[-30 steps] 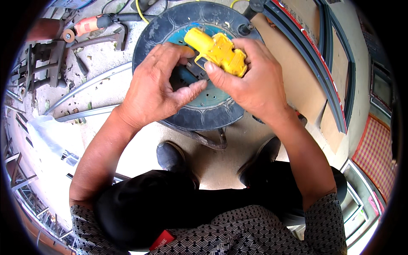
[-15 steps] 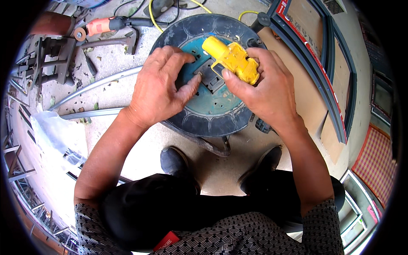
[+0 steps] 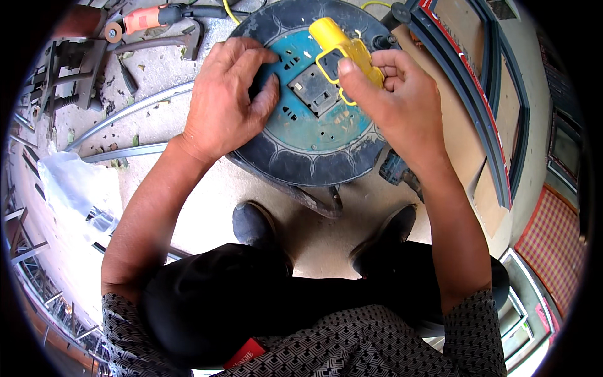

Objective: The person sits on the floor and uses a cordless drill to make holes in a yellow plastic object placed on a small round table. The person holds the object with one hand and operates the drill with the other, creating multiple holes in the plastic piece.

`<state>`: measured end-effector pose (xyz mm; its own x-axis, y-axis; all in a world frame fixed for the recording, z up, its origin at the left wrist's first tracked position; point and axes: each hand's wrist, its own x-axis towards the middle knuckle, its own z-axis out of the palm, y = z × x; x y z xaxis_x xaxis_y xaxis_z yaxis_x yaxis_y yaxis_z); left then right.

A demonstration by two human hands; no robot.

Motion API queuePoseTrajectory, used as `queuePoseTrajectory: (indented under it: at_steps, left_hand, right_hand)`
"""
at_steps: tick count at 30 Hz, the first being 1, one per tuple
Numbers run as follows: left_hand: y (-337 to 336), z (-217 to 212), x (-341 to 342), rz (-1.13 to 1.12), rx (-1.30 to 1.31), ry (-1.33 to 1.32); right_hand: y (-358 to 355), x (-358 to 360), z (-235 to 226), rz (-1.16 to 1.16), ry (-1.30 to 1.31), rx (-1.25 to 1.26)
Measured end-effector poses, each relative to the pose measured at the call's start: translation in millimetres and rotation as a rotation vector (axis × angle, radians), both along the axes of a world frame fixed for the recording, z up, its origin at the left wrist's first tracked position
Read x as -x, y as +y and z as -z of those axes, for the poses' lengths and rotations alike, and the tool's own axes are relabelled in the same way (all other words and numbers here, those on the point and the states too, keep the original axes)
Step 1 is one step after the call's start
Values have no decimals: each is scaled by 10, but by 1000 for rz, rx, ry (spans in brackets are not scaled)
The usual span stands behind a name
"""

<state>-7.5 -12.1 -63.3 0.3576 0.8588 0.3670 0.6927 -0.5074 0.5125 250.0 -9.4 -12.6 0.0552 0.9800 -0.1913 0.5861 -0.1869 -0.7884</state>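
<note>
Right hand [image 3: 402,107] has its fingers closed round a yellow plug [image 3: 344,50], holding it over the top edge of the round cable reel [image 3: 301,157]. Left hand [image 3: 226,100] lies flat and open on the reel's left side, just beside the grey socket plate [image 3: 316,89]. Orange grinder [image 3: 147,17] sits on the concrete floor [image 3: 151,125], well off to the left.

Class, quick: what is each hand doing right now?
Left hand: open, resting on the cable reel.
Right hand: closed on the yellow plug.

Sunlit dusty concrete floor [image 3: 157,135], perhaps window frames [image 3: 496,125] alongside.
</note>
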Motion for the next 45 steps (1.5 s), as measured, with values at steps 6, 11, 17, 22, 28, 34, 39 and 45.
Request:
queuePoseTrajectory:
  at_steps: [6,11,17,22,28,34,39,45]
  left_hand:
    - [13,11,-12,9,-30,-16]
    - [17,27,-4,38,-32,-28]
    - [30,32,36,91,-27,-87]
    - [42,40,121,139,-29,-115]
    - [23,23,156,145,20,-96]
    - [3,-14,99,112,25,-67]
    - [-54,-49,-47,34,5,14]
    - [-31,-141,-137,49,14,213]
  right_hand:
    - [22,68,-96,24,151,113]
    - [16,187,-14,-12,178,199]
    - [47,349,71,-58,163,183]
    - [66,386,39,-97,327,272]
    - [47,284,-15,-144,593,363]
    - [92,7,-53,-346,431,330]
    - [146,-583,-139,-439,229,269]
    - [169,-1064,-128,-428,62,258]
